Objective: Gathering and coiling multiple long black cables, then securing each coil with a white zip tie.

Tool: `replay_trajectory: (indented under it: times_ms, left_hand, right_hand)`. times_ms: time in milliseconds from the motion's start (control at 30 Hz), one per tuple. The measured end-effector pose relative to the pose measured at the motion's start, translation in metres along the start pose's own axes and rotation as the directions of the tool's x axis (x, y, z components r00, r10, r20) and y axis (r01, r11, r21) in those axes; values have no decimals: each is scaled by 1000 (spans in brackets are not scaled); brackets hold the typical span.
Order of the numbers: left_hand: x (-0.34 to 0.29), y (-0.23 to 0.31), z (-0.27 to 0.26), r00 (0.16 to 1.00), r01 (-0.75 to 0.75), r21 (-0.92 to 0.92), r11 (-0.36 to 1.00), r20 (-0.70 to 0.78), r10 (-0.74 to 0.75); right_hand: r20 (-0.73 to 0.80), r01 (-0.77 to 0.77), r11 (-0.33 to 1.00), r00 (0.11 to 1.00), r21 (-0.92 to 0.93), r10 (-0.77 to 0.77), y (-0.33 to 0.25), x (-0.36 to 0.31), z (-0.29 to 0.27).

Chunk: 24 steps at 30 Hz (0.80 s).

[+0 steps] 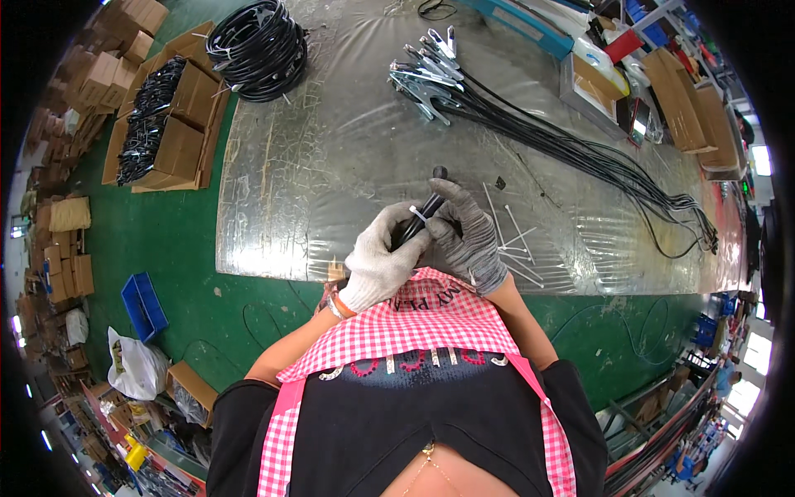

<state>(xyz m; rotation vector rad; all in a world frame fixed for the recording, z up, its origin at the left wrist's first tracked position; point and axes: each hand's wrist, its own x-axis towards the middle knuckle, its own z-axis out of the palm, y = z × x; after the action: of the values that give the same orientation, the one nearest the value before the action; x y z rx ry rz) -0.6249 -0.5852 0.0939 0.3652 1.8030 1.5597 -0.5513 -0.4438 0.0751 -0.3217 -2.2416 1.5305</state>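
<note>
Both my hands meet at the near edge of the table. My left hand (384, 255), in a white knit glove, is closed round a short black cable bundle (432, 205). A white cable tie (418, 214) goes round that bundle. My right hand (469, 232), in a grey glove, grips the upper part of the same bundle, its thumb and fingers close to the tie. The bundle is tilted, its far end leaning to the right; its lower part is hidden by my gloves. Several loose white cable ties (515, 228) lie on the table just right of my right hand.
A plastic-covered table (348, 108) spreads before me. Black cables with metal clamps (426, 74) stretch across its right side. A coil of black cable (258, 54) sits at the far left corner. Cartons of black cables (170, 149) and a blue bin (144, 306) stand left.
</note>
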Motion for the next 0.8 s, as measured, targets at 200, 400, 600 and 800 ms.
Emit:
replay_trajectory:
  times_ms: [200,400,600,800]
  left_hand:
    - [1,-4,0,999,-31,-5,1000,-8,31]
    - [2,-6,-2,985,-174,114,978,25,172]
    - [6,-15,-7,971,-239,187,953,74,229]
    - [7,-2,-4,997,-57,-85,995,-52,53]
  right_hand:
    - [-9,14,999,1000,40,-13,4,0,4]
    - [-82,-29,992,996,127,39,2,0,10]
    - [-149,44,982,986,-181,-71,-6,8,14]
    - [-70,76,969,996,236,-61,1,-7,10]
